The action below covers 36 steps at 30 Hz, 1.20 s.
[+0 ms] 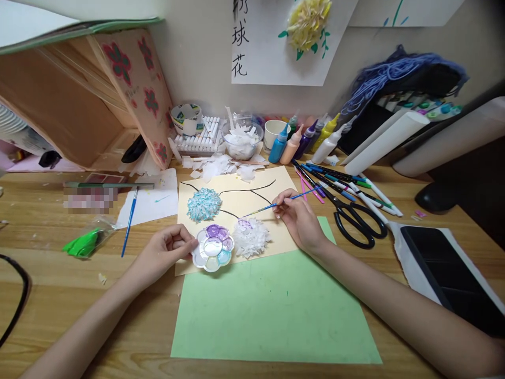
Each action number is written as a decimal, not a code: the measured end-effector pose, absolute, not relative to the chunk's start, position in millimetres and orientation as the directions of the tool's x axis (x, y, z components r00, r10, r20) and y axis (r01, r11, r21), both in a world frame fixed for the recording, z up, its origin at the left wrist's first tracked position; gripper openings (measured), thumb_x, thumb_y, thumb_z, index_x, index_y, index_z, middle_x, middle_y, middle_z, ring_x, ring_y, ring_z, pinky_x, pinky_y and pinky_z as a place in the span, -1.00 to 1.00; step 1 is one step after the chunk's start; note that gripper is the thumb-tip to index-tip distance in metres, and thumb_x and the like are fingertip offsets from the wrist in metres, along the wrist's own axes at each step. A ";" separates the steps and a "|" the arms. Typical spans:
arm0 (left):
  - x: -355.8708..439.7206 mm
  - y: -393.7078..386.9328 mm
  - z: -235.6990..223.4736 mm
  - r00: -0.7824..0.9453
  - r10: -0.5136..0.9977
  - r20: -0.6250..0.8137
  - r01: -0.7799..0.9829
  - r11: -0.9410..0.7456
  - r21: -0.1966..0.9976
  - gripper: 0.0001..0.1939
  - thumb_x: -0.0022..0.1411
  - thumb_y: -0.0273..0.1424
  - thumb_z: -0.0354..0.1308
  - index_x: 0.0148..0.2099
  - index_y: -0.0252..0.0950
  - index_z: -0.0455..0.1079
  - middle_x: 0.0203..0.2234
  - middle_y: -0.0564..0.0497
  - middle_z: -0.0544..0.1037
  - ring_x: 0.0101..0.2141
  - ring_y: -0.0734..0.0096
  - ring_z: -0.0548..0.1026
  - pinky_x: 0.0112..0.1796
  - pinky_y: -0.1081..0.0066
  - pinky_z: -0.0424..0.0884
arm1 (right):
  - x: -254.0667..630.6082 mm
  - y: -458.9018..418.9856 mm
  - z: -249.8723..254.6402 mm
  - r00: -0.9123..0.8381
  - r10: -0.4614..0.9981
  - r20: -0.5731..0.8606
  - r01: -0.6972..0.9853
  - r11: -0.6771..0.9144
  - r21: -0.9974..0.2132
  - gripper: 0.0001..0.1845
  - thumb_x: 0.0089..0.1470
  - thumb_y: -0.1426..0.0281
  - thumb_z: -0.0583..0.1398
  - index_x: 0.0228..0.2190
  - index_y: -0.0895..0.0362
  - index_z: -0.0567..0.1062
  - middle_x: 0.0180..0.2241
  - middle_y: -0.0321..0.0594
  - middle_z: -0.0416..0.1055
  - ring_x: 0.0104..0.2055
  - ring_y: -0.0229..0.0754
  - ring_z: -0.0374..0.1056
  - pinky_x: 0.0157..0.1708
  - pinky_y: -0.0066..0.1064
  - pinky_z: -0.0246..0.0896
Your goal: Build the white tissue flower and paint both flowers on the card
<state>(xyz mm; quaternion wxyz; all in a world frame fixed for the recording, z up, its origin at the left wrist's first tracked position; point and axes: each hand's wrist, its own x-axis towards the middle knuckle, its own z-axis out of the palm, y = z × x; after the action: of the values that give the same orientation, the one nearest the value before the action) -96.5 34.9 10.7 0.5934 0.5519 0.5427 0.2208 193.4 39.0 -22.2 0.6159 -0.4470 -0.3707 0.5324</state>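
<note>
My left hand [172, 253] pinches the edge of a flower-shaped paint palette [213, 247] with purple and blue paint in its wells. Between the fingers of my right hand [298, 218] is a thin blue paintbrush [260, 209], its tip at the top of a white paper flower [252, 239]. Purple marks show on that flower's upper left. A blue-and-white paper flower [204, 205] sits to the upper left. Both flowers lie on a cream sheet [256, 179] with dark branch lines, which overlaps a green sheet [272, 316].
Black scissors [361, 223] and many pens [347, 184] lie at right, beside a black tray [453, 273]. Paint bottles [294, 145] and a bowl of paper scraps [241, 139] stand behind. At left are another brush [129, 223], green clay [82, 243] and a pink box [130, 100].
</note>
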 end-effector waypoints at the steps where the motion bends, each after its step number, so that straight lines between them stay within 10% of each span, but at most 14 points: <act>1: -96.6 34.6 10.3 0.313 0.860 -0.402 0.336 0.296 0.894 -0.72 0.04 -0.23 0.28 -0.48 -0.28 0.29 -0.54 0.11 0.42 -0.48 0.50 0.40 -0.42 0.51 0.35 | 193.3 38.7 -22.3 0.164 0.986 -0.014 -0.327 0.041 -0.944 -0.90 -0.02 0.40 0.12 -0.53 0.11 0.39 -0.48 -0.32 0.29 -0.44 -0.31 0.26 -0.48 -0.46 0.17; 36: -95.1 34.6 8.5 0.346 0.851 -0.394 0.380 0.257 0.889 -0.76 0.15 -0.26 0.19 -0.44 -0.30 0.32 -0.53 0.12 0.43 -0.48 0.55 0.41 -0.42 0.55 0.33 | 195.5 34.8 -23.3 0.222 0.975 0.027 -0.261 0.086 -0.961 -0.86 -0.02 0.46 0.11 -0.55 0.11 0.43 -0.47 -0.33 0.30 -0.44 -0.33 0.21 -0.44 -0.47 0.08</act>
<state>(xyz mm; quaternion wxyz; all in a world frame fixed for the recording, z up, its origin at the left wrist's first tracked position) -95.1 34.6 8.5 0.5849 0.5752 0.5351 0.2016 195.5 34.8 -23.3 0.6289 -0.4641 -0.3843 0.4913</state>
